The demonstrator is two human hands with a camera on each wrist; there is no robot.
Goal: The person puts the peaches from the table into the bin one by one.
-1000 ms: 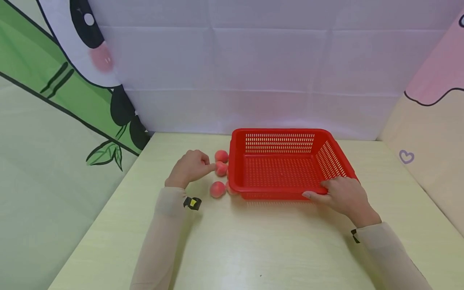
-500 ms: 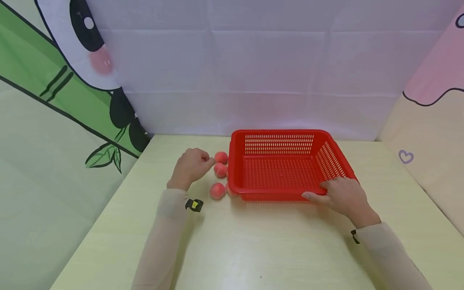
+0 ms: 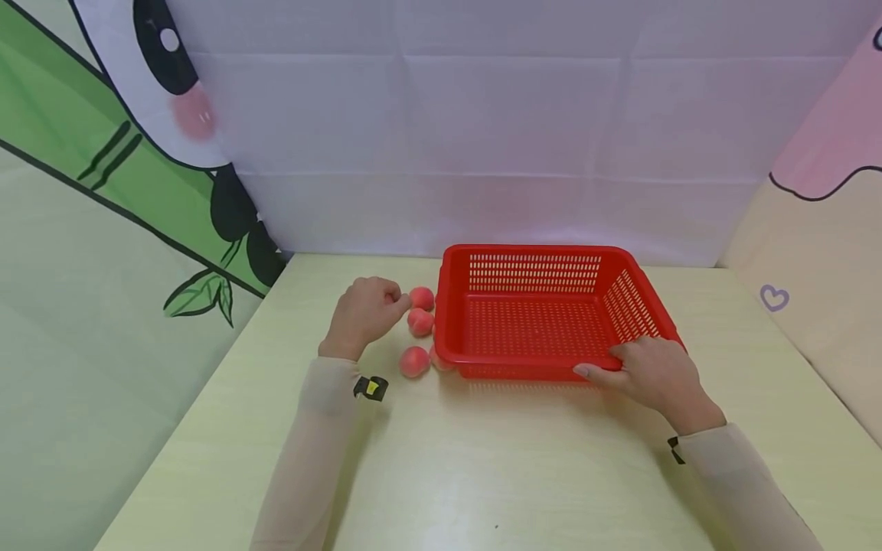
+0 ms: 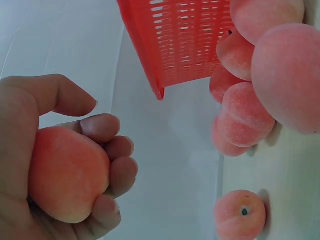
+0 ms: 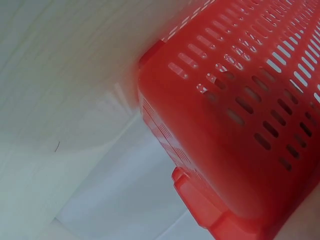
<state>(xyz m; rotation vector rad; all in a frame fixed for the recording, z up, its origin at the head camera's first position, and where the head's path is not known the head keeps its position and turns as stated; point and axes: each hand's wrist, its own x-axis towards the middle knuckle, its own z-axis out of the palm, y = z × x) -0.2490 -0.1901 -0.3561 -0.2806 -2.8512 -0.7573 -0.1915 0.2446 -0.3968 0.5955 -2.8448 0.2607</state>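
My left hand [image 3: 364, 315] is left of the basket, palm side hidden in the head view. The left wrist view shows its fingers curled around a peach [image 4: 69, 175]. Several more peaches [image 3: 415, 362] lie on the table against the basket's left side, just right of that hand; one peach [image 4: 240, 215] sits apart from the cluster in the left wrist view. A red perforated plastic basket [image 3: 534, 361] stands upright, with nothing seen inside. My right hand [image 3: 654, 375] grips its near right corner, thumb outside the rim and fingers over it.
A pale wood-look table [image 3: 441, 467] carries everything. Behind it hangs a plain lilac cloth [image 3: 510, 138]. Printed cloths flank the left and right sides of the table.
My left hand has pulled its thumb in from the nearby peach and shifted slightly up and right. The right hand and basket stay almost where they were.
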